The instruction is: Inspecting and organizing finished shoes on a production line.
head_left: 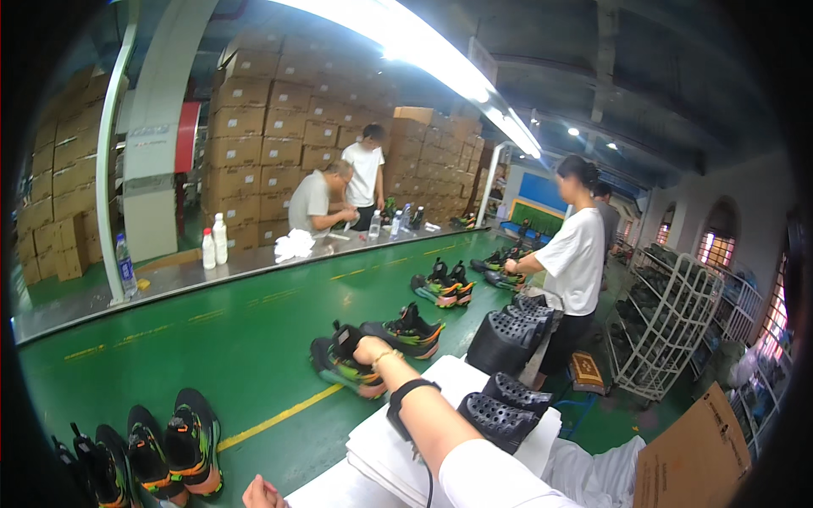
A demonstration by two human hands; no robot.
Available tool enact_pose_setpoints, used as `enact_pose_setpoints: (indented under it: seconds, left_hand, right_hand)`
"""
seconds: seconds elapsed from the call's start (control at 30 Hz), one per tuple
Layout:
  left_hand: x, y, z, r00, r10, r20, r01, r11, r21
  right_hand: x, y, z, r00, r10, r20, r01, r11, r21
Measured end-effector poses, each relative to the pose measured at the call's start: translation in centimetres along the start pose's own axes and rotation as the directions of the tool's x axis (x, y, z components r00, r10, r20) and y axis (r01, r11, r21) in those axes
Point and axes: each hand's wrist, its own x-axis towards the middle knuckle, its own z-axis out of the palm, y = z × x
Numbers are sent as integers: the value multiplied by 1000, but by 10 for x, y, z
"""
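My right hand (370, 349) is closed on the collar of a black sneaker (343, 364) with green and orange trim. Beside it on the green work surface (279, 347) stands its like, another black sneaker (408, 332) with an orange sole edge. A black band circles my right forearm, and a bracelet is on the wrist. Low in the picture, my left hand (264, 493) is partly cut off by the edge; its fingers are loosely bent with nothing visible in them. Several more such sneakers (193, 440) stand in a row to its left.
Black perforated clogs (500, 415) rest on a white stack (398, 423) under my right arm. Farther along, a co-worker (576, 245) handles shoes. Bottles (220, 241) line the metal ledge (178, 284). An open carton (694, 449) and a wire rack (669, 326) are on the right.
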Motion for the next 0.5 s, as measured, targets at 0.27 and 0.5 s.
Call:
enact_pose_setpoints:
  seconds: [0.27,0.5]
  left_hand:
    - [26,-30,-18,999,38,-13,-39,998,-40]
    - [26,-34,-18,998,46,-36,-45,998,33]
  right_hand:
    - [-8,31,-32,898,438,40,-429,892,-143]
    - [8,29,-22,867,497,-28,-488,836,-253]
